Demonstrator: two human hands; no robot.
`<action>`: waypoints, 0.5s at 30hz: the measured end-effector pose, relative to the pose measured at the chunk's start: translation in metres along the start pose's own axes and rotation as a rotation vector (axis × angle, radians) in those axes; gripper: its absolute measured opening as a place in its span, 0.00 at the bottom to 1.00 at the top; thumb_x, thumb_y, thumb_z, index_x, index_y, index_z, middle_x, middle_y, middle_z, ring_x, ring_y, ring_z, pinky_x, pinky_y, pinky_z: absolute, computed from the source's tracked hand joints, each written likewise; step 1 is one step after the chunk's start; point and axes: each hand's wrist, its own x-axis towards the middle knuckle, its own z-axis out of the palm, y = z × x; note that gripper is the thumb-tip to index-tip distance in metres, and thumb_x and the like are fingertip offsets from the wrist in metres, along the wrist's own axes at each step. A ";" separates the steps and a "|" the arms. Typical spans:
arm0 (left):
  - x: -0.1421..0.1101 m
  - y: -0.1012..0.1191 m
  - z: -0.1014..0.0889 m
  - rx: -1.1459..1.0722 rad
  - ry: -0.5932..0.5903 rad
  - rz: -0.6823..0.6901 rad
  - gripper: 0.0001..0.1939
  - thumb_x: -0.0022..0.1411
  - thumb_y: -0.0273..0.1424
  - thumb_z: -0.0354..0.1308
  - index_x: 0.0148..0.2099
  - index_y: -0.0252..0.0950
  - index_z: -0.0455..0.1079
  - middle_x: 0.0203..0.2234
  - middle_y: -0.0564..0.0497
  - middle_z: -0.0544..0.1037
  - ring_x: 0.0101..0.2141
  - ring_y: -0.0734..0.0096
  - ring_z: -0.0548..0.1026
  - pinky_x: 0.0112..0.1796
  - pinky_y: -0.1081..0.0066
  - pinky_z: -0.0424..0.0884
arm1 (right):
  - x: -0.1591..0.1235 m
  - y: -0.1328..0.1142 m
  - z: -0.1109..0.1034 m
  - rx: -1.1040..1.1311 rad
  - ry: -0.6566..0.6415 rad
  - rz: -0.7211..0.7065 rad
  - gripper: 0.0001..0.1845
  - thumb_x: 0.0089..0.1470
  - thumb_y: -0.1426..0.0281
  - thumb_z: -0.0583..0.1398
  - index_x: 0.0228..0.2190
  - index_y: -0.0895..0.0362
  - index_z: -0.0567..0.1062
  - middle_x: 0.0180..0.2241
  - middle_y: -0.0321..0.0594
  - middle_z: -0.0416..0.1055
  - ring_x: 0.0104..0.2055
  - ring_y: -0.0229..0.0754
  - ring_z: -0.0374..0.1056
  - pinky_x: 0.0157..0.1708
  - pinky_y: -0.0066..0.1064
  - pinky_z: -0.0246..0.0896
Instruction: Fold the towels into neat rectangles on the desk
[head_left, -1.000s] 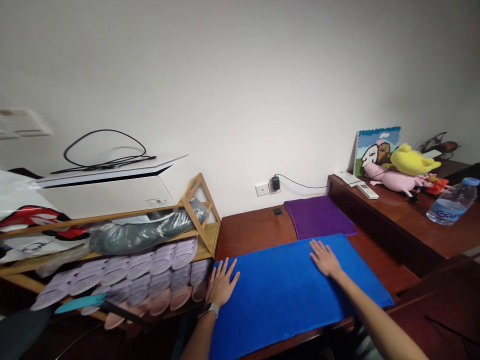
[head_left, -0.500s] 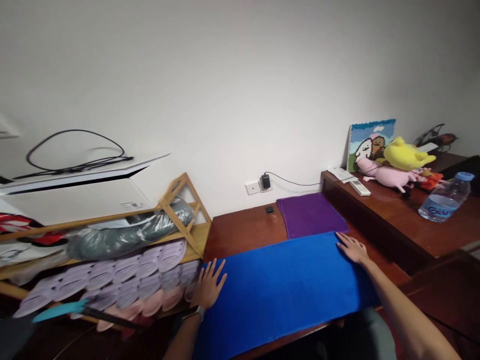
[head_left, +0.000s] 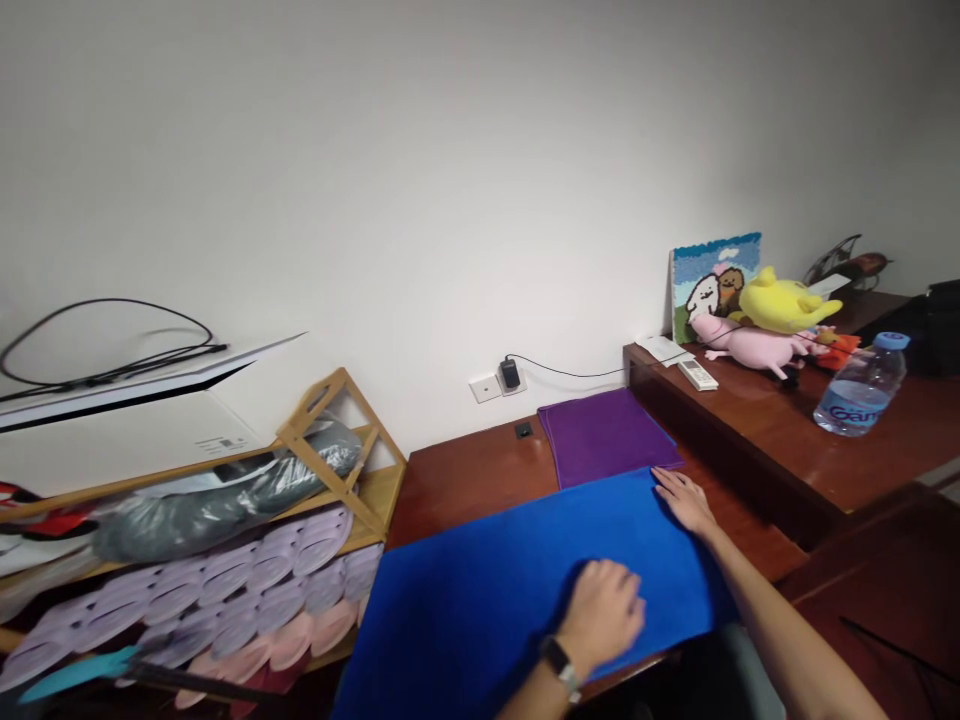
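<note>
Counted: 1 left hand (head_left: 600,615), 1 right hand (head_left: 679,500), 1 blue towel (head_left: 480,590), 1 purple towel (head_left: 604,435), 1 water bottle (head_left: 859,390), 1 yellow plush toy (head_left: 784,303).

A home, wooden shoe rack (head_left: 379,493), stacked slippers (head_left: 247,600), plush toys (head_left: 780,303) (one a pink pig (head_left: 746,350))

Only legible print: the water bottle (head_left: 857,398) on the wooden ledge (head_left: 720,440), with blue lettering on its label reading roughly "Gan"; the rest wraps out of view. The white carton (head_left: 127,450) carries a small printed label (head_left: 223,444) with a barcode-like block, too small to read. Markings on the white remote (head_left: 697,374) and the watch (head_left: 559,660) on the left hand (head_left: 600,610) can't be made out either.
</note>
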 end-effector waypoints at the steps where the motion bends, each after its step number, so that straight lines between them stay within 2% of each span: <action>1: 0.023 0.034 0.019 -0.055 -0.062 0.003 0.14 0.68 0.41 0.60 0.51 0.42 0.76 0.39 0.43 0.80 0.44 0.54 0.76 0.46 0.55 0.71 | 0.000 0.000 -0.001 0.007 0.002 0.001 0.31 0.67 0.55 0.45 0.66 0.41 0.67 0.70 0.31 0.62 0.71 0.52 0.54 0.71 0.51 0.44; 3: 0.059 0.085 0.054 -0.127 -0.180 0.053 0.22 0.63 0.46 0.65 0.54 0.41 0.77 0.41 0.35 0.79 0.47 0.47 0.75 0.47 0.49 0.71 | 0.001 0.000 -0.001 0.017 0.007 -0.001 0.31 0.67 0.55 0.45 0.66 0.41 0.67 0.70 0.31 0.63 0.71 0.51 0.55 0.70 0.52 0.45; 4: 0.072 0.102 0.069 -0.127 -0.218 0.032 0.21 0.63 0.42 0.66 0.55 0.41 0.77 0.43 0.31 0.79 0.48 0.44 0.74 0.48 0.46 0.70 | 0.002 0.000 -0.001 0.023 0.009 -0.005 0.31 0.67 0.55 0.45 0.66 0.41 0.67 0.70 0.31 0.63 0.71 0.51 0.55 0.70 0.53 0.46; 5: 0.082 0.113 0.081 -0.131 -0.245 0.001 0.21 0.63 0.37 0.65 0.57 0.41 0.77 0.44 0.29 0.78 0.49 0.42 0.74 0.49 0.43 0.69 | 0.003 0.001 -0.001 0.033 0.008 -0.009 0.31 0.67 0.54 0.44 0.66 0.41 0.67 0.70 0.31 0.63 0.71 0.51 0.55 0.70 0.53 0.46; 7: 0.095 0.121 0.095 -0.151 -0.265 -0.064 0.23 0.63 0.28 0.62 0.60 0.40 0.76 0.45 0.25 0.77 0.51 0.39 0.73 0.50 0.39 0.67 | 0.004 0.003 0.000 0.058 0.007 -0.015 0.32 0.67 0.54 0.44 0.66 0.42 0.68 0.69 0.30 0.63 0.71 0.50 0.55 0.70 0.53 0.46; 9: 0.099 0.118 0.095 -0.198 -0.274 -0.078 0.25 0.62 0.24 0.61 0.62 0.37 0.75 0.46 0.24 0.76 0.53 0.39 0.72 0.52 0.38 0.67 | 0.006 0.006 0.000 0.097 0.013 -0.019 0.32 0.66 0.54 0.45 0.65 0.42 0.70 0.69 0.30 0.64 0.71 0.50 0.56 0.71 0.52 0.46; 12: 0.095 0.115 0.077 -0.279 -0.280 -0.095 0.23 0.61 0.25 0.62 0.59 0.36 0.76 0.45 0.25 0.77 0.54 0.41 0.73 0.53 0.42 0.68 | 0.009 0.010 -0.001 0.264 0.051 0.007 0.30 0.63 0.52 0.49 0.59 0.45 0.77 0.65 0.33 0.69 0.70 0.50 0.59 0.72 0.49 0.45; 15: 0.087 0.121 0.049 -0.388 -0.210 -0.284 0.18 0.62 0.27 0.61 0.55 0.40 0.77 0.43 0.28 0.79 0.51 0.44 0.76 0.49 0.46 0.71 | 0.010 0.008 -0.008 0.470 0.089 0.077 0.30 0.58 0.49 0.52 0.47 0.51 0.84 0.58 0.40 0.77 0.66 0.52 0.65 0.71 0.47 0.50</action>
